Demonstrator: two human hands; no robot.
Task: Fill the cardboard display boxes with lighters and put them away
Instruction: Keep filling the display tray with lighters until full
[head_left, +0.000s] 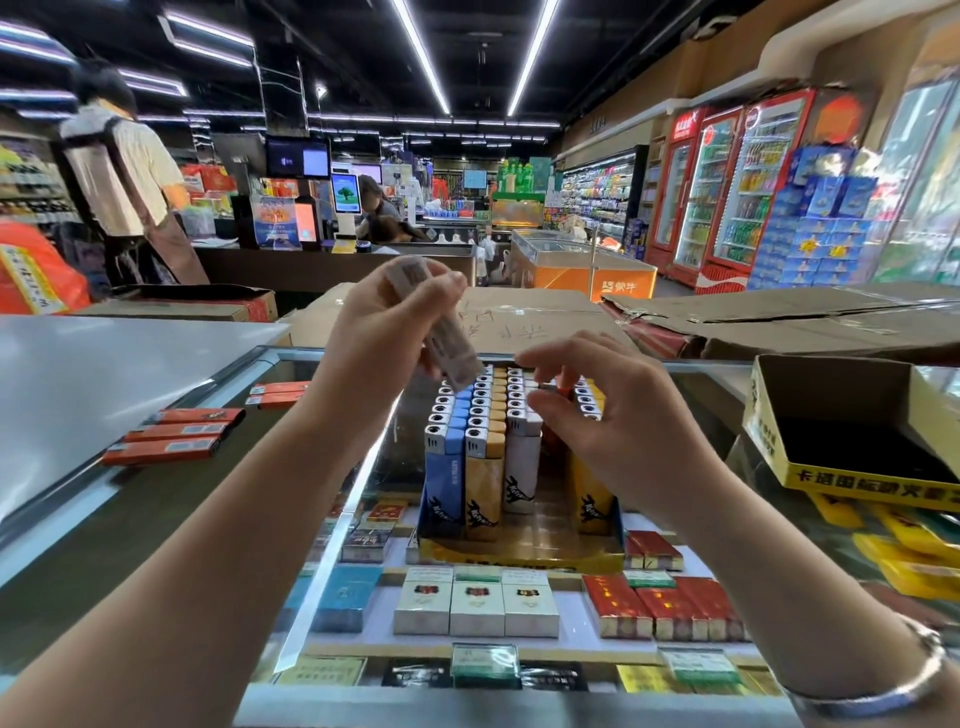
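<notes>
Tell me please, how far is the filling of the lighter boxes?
Done: the display box holds rows of upright lighters. In hand: the left hand holds white lighters; the right hand fingers the rows. Left: a gap beside the white row, loose orange lighters, and the empty yellow box.

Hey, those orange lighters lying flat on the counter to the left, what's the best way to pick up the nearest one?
Pinch the nearest orange lighter across its two long sides, coming straight down from above. It lies flat on the counter, lengthwise left to right, with a slight gap from the next one. The right hand looks freer; the left hand holds lighters.
</notes>
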